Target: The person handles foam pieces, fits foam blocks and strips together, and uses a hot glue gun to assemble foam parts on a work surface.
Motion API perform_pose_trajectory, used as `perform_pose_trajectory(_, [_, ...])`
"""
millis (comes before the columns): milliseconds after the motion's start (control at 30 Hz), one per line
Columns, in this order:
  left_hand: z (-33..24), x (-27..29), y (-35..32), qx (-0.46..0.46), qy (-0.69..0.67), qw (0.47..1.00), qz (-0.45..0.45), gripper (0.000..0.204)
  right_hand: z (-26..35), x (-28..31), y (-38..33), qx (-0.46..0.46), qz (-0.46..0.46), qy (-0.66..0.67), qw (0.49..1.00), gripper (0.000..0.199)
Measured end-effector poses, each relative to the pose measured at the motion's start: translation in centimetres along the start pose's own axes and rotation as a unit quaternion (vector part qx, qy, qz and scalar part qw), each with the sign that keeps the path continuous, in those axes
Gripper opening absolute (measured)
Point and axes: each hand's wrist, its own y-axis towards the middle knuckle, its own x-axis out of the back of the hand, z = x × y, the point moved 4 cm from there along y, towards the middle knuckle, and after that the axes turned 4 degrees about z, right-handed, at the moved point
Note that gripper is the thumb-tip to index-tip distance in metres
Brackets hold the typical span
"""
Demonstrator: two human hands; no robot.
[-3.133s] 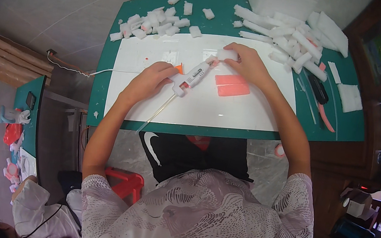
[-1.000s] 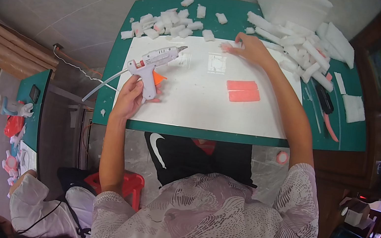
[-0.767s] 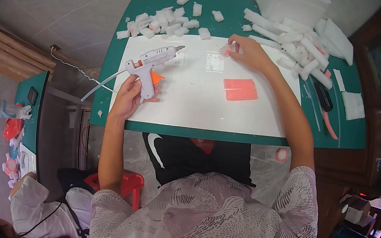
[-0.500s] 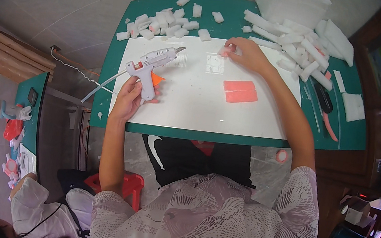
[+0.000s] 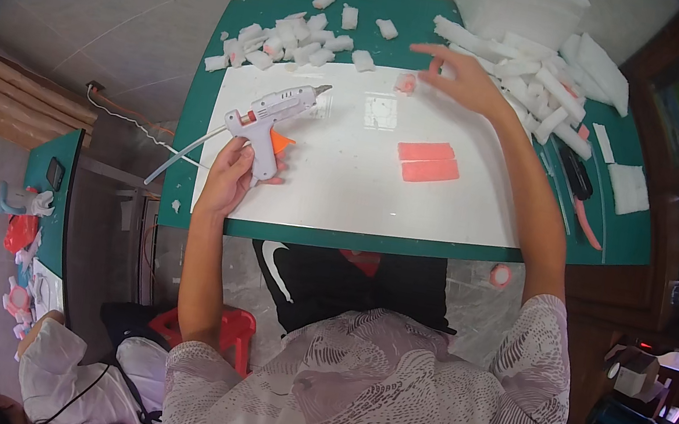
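My left hand [image 5: 229,172] grips the glue gun [image 5: 263,125] by its handle. My right hand [image 5: 465,82], fingers spread and empty, hovers just beside the pinkish piece [image 5: 406,83].

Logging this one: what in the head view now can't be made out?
All in the head view:
Hidden: part of the left hand, behind the handle of the glue gun.
Hidden: lower strips in the white foam heap, under upper ones.
Cut off: the tall white foam block, by the upper edge.
Too small: whether glue sits on the nozzle.
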Motion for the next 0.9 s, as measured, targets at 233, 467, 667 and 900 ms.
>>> perform_pose_trajectory(233, [0.0,-0.1,-0.3,0.004,-0.003,1.000,-0.003,0.047,-2.2,0.3,1.2,-0.002,-0.041,-0.008,0.999,0.030])
perform_pose_trajectory(467, [0.2,-0.2,-0.2,0.008,0.003,1.000,-0.004,0.048,-3.0,2.2,3.2,0.038,-0.125,-0.050,0.990,0.021])
perform_pose_trajectory(667, [0.3,0.0,-0.1,0.006,-0.003,1.000,0.000,0.048,-4.0,2.5,2.1,0.027,-0.142,-0.039,0.989,0.023])
perform_pose_trajectory(900, [0.4,0.1,-0.2,0.013,-0.002,1.000,-0.009,0.048,-3.3,2.5,0.8,-0.031,-0.115,-0.011,0.993,0.023])
